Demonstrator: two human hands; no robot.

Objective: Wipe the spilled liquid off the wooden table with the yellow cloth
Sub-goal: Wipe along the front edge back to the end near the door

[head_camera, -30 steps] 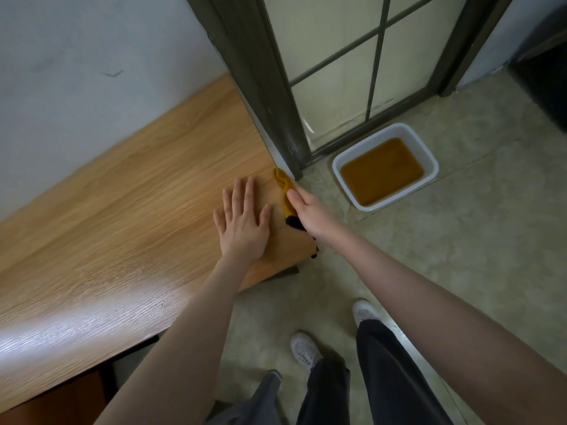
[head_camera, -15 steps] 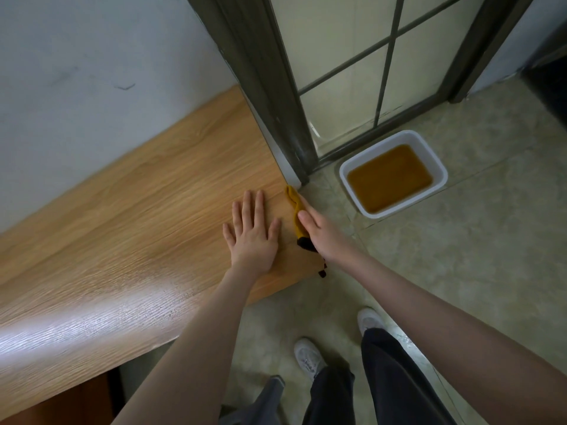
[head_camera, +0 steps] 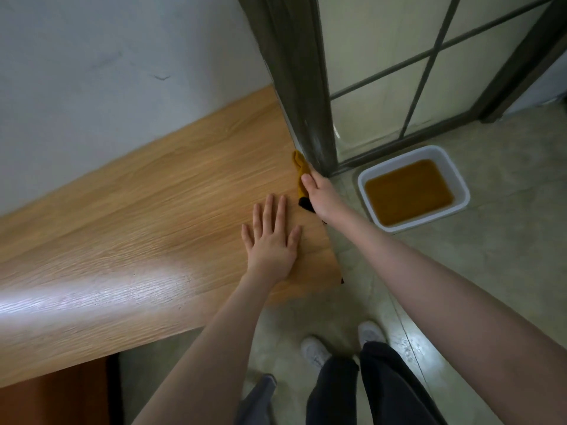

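Two hands are on the bench (head_camera: 153,210). Your left hand (head_camera: 273,240) lies flat and holds nothing. Your right hand (head_camera: 320,199) grips the yellow cloth (head_camera: 300,167) at the bench's end edge. Push too far and the cloth could fall off.

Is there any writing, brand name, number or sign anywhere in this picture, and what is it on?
None: no readable text shows in this view.
The yellow cloth, wooden table, white tub of brown liquid, door frame, wall and white shoes carry no legible letters, numbers or logos.
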